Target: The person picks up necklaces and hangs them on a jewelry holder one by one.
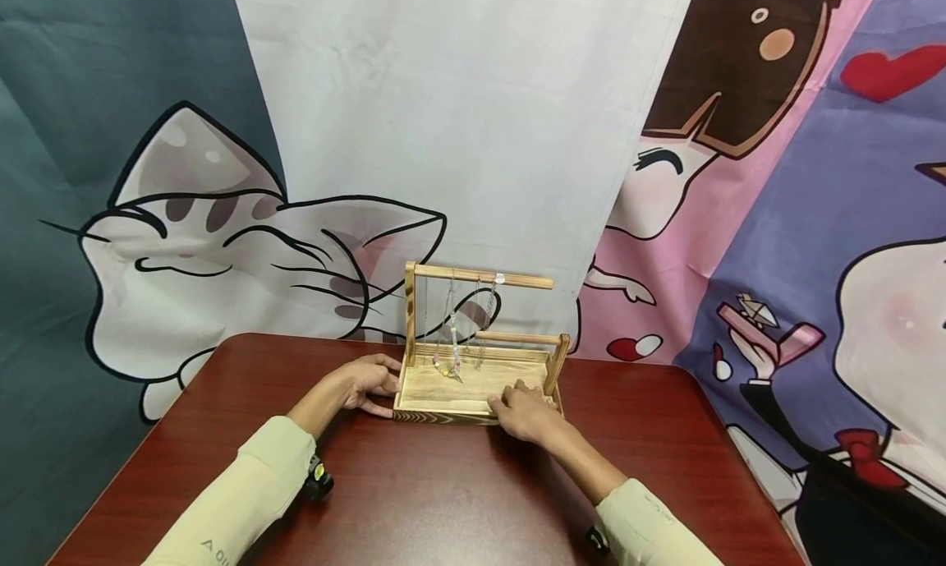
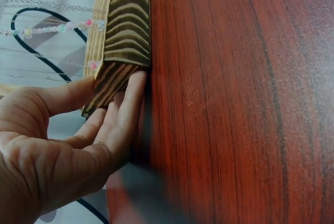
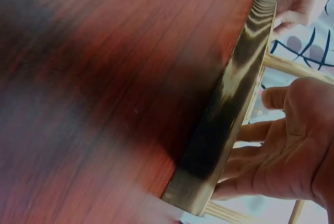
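A wooden jewelry stand [image 1: 473, 392] with a shallow tray base and two bars stands on the table. Several necklaces hang from its upper bar; one has pastel beads [image 2: 57, 28]. My left hand [image 1: 369, 383] holds the tray's left end, its thumb at the rim and its other fingers lower along the end wall. Over the tray's front right corner is my right hand [image 1: 528, 411], its fingers extended behind the front wall [image 3: 219, 112] in the right wrist view. Its thumb stands apart from the fingers, and their tips are partly hidden by that wall.
The dark red table [image 1: 436, 484] spreads around the stand. Close behind hangs a cartoon backdrop cloth [image 1: 458, 122]. A small round white tag [image 1: 499, 278] hangs at the upper bar.
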Available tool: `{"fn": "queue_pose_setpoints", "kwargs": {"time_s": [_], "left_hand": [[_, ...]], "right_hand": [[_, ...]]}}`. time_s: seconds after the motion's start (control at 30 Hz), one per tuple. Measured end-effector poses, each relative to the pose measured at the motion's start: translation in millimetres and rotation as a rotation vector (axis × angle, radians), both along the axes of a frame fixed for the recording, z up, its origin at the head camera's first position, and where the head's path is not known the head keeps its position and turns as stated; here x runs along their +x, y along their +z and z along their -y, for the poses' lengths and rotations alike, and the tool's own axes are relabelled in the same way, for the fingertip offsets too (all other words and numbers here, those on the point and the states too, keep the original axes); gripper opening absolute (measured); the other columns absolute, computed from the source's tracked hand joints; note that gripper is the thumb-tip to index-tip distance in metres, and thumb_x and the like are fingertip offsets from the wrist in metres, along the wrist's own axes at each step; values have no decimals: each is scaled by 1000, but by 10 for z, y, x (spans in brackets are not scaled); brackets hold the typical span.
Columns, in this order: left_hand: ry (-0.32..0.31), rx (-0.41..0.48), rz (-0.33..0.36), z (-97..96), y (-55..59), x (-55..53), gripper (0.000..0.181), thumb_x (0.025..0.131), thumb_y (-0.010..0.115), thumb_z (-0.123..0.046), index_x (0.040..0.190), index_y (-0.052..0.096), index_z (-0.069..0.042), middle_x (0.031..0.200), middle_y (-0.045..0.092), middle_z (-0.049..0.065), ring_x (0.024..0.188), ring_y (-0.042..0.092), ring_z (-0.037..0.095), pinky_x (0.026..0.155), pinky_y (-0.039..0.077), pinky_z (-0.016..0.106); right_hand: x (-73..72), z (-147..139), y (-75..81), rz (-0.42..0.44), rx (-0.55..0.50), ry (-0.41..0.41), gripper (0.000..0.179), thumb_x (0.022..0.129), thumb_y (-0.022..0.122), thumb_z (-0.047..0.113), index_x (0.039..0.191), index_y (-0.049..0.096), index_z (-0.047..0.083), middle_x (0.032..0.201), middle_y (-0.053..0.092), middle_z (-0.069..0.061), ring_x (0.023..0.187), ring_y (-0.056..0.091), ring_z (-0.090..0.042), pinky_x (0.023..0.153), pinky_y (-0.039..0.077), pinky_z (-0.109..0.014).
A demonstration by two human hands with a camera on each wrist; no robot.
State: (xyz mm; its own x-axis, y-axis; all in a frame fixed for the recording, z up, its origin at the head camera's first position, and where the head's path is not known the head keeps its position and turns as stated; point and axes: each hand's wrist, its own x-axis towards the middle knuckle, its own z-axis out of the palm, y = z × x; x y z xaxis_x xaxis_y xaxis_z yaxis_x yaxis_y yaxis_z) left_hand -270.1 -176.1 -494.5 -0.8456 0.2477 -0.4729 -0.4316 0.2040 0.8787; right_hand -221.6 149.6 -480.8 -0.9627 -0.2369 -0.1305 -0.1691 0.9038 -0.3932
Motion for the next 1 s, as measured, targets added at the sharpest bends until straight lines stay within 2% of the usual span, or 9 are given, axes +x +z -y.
{"fn": "queue_pose_setpoints", "kwargs": {"time_s": [0.13,0.2,0.33,0.43,0.63,0.73,0.83,0.9,1.0], "left_hand": [[2,-5,-1,-7,-9,-1,60,97,59,12,153,42,2,132,70,23,107,74,25,87,73,52],[1,-5,-3,-6,-7,-3,61,97,59,13,154,41,3,132,70,23,108,73,25,88,73,53],[3,-3,-5,-4,7,-5,62,96,58,14,154,41,3,130,71,22,108,74,25,90,73,54],[2,-5,-6,-2,8,-5,62,96,58,14,154,41,3,129,71,22,107,74,25,89,73,54],[5,-3,-3,0,11,5,61,97,59,14,155,41,3,129,70,23,109,73,26,90,72,55],[11,-2,-1,5,10,7,61,97,59,13,155,41,3,129,70,22,109,73,26,90,72,55],[11,-2,1,5,9,8,61,98,59,13,155,41,3,128,70,21,108,73,25,91,72,56],[10,0,2,3,9,8,60,98,59,13,155,41,3,128,70,21,107,73,25,91,72,56],[8,2,0,3,9,7,60,98,59,13,154,40,3,128,70,21,106,73,25,91,72,56]], "right_hand": [[-52,-36,-9,-19,-19,12,41,114,52,33,109,76,-1,120,70,-24,115,70,-50,102,58,-66],[-100,-63,-61,-44,-17,28,42,114,50,34,101,75,2,116,71,-24,108,71,-45,96,59,-62],[-126,-30,-42,-27,-14,24,45,113,50,34,88,73,5,143,68,-37,127,70,-53,109,60,-64],[-114,46,10,24,-14,-7,46,114,52,34,82,71,7,160,55,-42,147,57,-60,126,48,-68],[-188,168,-87,46,-48,-15,48,112,53,35,93,75,-2,159,53,-45,155,46,-61,131,36,-75],[-306,216,-239,74,-79,-12,53,113,52,40,101,78,-5,167,40,-48,159,35,-68,135,28,-79],[-449,275,-422,105,-95,-6,56,113,51,46,100,80,0,172,29,-46,159,27,-72,137,26,-77],[-436,343,-393,111,-109,9,54,113,51,46,95,78,3,174,25,-45,160,26,-72,137,26,-76],[-409,451,-331,104,-139,38,50,114,53,41,98,78,1,174,25,-45,162,25,-70,138,25,-76]]}}
